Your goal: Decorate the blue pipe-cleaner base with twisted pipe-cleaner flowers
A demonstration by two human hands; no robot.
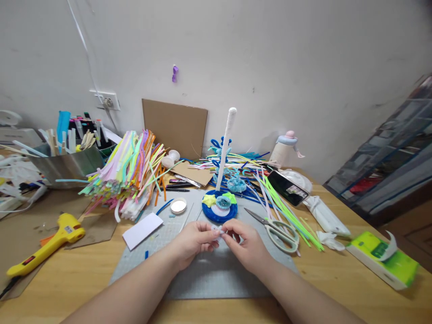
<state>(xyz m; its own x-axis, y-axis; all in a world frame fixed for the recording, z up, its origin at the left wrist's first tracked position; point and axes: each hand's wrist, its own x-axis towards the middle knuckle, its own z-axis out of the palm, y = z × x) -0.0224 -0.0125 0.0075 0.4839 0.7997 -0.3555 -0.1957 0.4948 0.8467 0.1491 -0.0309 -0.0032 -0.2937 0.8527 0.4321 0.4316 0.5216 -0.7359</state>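
Pinching a white piece (218, 229) between closed fingertips of left hand (197, 243) and right hand (248, 245), just in front of the base (232, 215), not yet on it. Can see yellow star (209, 200) and green star (231, 197) already on the base; cannot judge the rest. Left of the base, see sticks (53, 143) in a tin (70, 165).

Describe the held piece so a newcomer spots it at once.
On the table, find the grey mat. Above it, the left hand and right hand meet near the blue base. The small whitish piece, unlike its neighbours, is pinched by both hands.
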